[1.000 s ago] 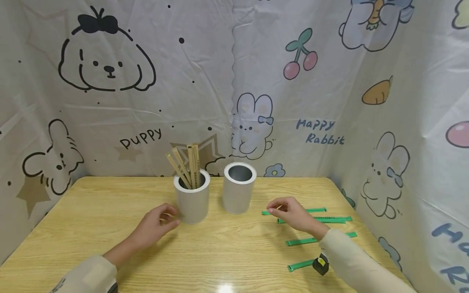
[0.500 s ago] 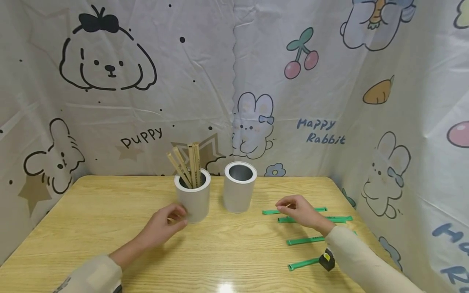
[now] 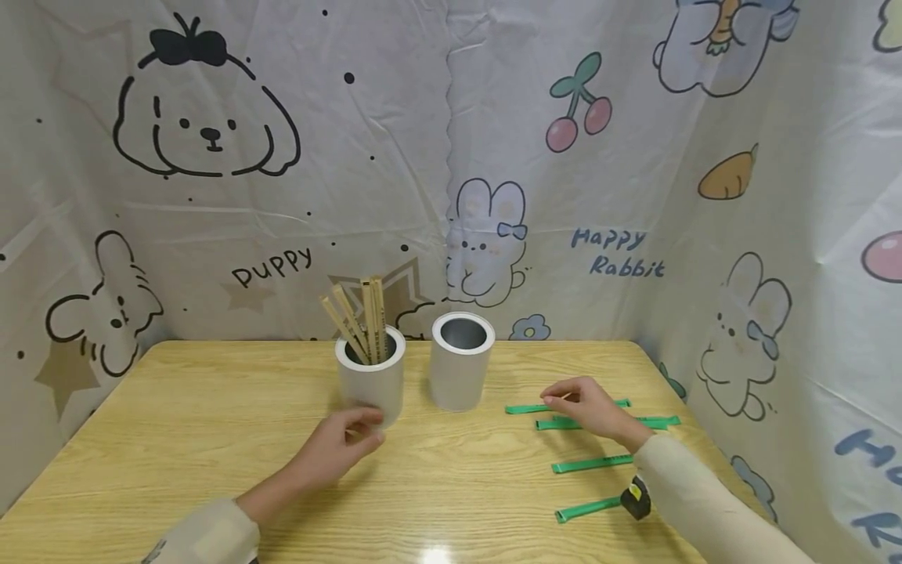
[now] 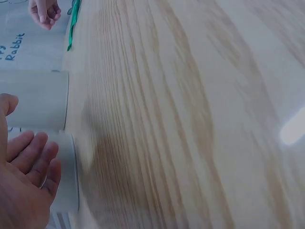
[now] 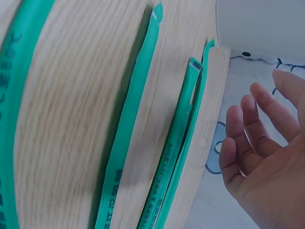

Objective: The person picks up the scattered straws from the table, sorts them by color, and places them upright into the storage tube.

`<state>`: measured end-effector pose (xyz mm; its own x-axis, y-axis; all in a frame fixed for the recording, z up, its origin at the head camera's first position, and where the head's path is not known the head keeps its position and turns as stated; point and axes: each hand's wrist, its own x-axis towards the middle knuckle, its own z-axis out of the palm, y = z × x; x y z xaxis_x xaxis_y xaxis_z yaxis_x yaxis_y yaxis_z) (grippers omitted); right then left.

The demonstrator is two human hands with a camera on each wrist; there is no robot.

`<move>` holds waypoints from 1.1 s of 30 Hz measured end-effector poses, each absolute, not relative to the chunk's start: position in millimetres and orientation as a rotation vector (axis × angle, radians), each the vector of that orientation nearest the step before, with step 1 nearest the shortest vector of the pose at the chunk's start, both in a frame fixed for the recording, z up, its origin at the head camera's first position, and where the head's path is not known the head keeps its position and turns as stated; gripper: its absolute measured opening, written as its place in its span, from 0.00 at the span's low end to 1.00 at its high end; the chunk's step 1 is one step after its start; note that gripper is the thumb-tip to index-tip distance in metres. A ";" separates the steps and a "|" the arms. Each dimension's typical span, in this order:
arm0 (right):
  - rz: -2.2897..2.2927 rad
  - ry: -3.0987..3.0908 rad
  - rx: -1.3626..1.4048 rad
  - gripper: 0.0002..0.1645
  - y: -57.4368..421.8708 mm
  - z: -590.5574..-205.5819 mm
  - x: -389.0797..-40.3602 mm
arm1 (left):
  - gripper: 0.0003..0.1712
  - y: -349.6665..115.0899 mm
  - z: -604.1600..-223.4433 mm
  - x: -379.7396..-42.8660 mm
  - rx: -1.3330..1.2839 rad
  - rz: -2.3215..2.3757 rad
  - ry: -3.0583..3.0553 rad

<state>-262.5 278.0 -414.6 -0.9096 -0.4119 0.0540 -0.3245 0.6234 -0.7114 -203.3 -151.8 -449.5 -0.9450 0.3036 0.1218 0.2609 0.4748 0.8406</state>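
My left hand, fingers loosely bent and holding nothing, is in front of the left white cup. Slim tan packets stand in that cup. In the left wrist view the left hand overlaps the cup's wall. My right hand hovers over several slim green packets, its fingers relaxed with nothing between them. The right wrist view has printed green packets lying beside the right hand.
A second white cup, with nothing visible inside, stands right of the first. Both are near the back of the wooden table. A cloth printed with cartoon animals hangs behind and along the sides. A black device is on the right sleeve.
My left hand has moved right and slightly nearer, from the left cup's side to its front. The right hand has shifted right over the green packets. Cups and packets stayed in place.
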 end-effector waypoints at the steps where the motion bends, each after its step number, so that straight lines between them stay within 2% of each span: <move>1: -1.163 2.724 -0.613 0.20 279.2 -414.8 -263.1 | 0.24 -149.5 -450.3 -203.7 0.529 1.504 2.652; 18: -1.074 2.813 -0.545 0.20 302.0 -423.6 -281.8 | 0.36 -87.6 -460.8 -214.2 0.481 1.632 2.564; 26: -1.049 2.846 -0.494 0.16 311.5 -429.0 -291.4 | 0.49 -65.0 -469.9 -229.1 0.474 1.671 2.564; 33: -1.052 2.817 -0.454 0.15 319.9 -434.0 -294.8 | 0.58 -51.6 -472.4 -238.4 0.336 1.689 2.619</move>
<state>-294.8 319.9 -434.0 -0.9504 -0.3108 0.0100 -0.2413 0.7169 -0.6541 -238.4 -51.6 -472.4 -0.9769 0.1830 0.1101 0.1757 0.3961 0.9012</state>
